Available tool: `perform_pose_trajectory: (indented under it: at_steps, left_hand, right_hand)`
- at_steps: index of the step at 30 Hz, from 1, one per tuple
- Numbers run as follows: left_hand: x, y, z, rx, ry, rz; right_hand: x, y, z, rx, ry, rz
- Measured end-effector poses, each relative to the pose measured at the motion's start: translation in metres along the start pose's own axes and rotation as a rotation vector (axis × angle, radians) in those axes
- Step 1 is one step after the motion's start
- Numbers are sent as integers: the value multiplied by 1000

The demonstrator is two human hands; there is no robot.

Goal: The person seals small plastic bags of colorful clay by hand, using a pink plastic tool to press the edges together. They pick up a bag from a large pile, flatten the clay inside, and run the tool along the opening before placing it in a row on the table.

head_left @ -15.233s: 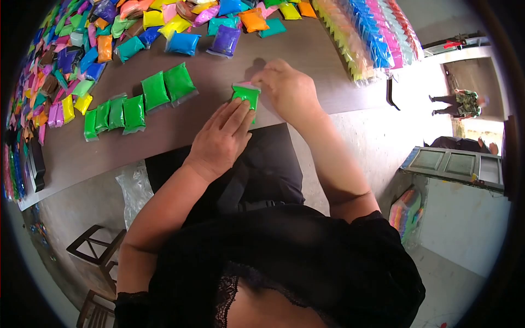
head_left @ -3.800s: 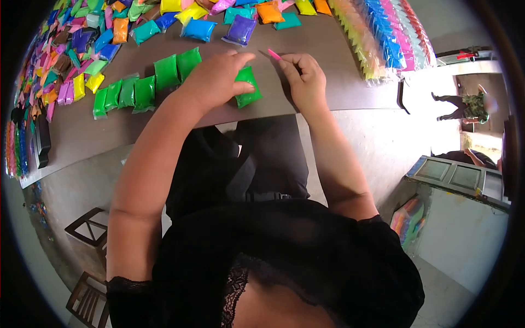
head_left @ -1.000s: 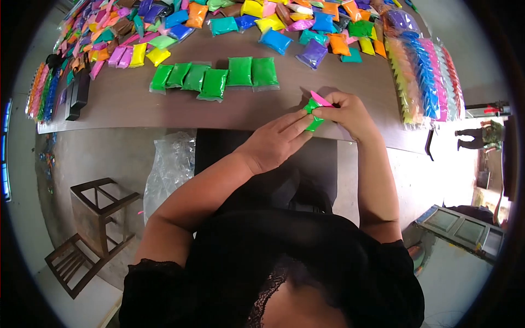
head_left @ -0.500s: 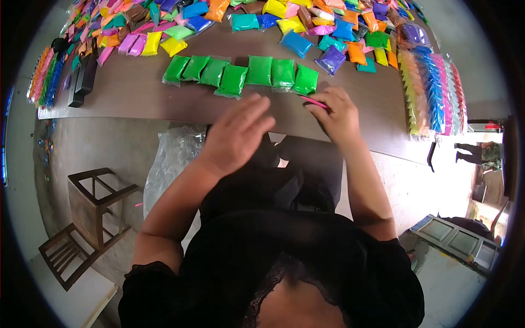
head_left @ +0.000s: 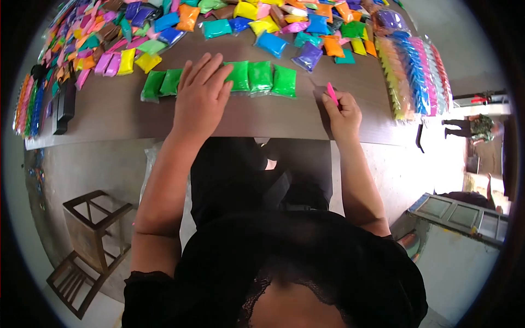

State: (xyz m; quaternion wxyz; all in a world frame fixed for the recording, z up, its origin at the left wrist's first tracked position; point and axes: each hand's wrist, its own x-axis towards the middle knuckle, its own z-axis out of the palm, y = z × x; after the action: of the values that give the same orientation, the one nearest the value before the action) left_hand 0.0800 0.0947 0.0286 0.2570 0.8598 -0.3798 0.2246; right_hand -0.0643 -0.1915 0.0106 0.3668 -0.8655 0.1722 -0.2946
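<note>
A row of green packets [head_left: 260, 76] in clear wrappers lies across the brown table [head_left: 262, 117]. My left hand [head_left: 202, 93] is over the middle of the row, palm down with its fingers stretched, and hides some of the packets. Whether it presses on them I cannot tell. To the right of the row, my right hand [head_left: 343, 112] pinches a slim pink tool [head_left: 332, 93], which points up and away from me.
Many coloured packets [head_left: 219, 28] are heaped along the far side. Strips of wrapped pieces [head_left: 418, 76] lie at the right, others [head_left: 31, 106] at the left beside a black object [head_left: 65, 101]. A wooden chair [head_left: 90, 235] is below left. A person [head_left: 476, 128] is at far right.
My left hand has moved up and left onto the green row. My right hand has turned the pink tool upright, away from the row's right end. The whole view has shifted slightly.
</note>
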Motion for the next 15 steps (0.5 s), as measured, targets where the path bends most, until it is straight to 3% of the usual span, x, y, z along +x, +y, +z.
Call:
perform_pose_trajectory:
  at_steps: [6, 12, 15]
  left_hand:
    - [25, 24, 40, 181, -236, 172]
    - [18, 13, 35, 186, -393, 156]
    - [14, 8, 29, 169, -353, 136]
  right_hand:
    - [-1, -4, -1, -32, -33, 16]
    - [-1, -5, -2, -56, -25, -120]
    - [-1, -8, -5, -69, -64, -84]
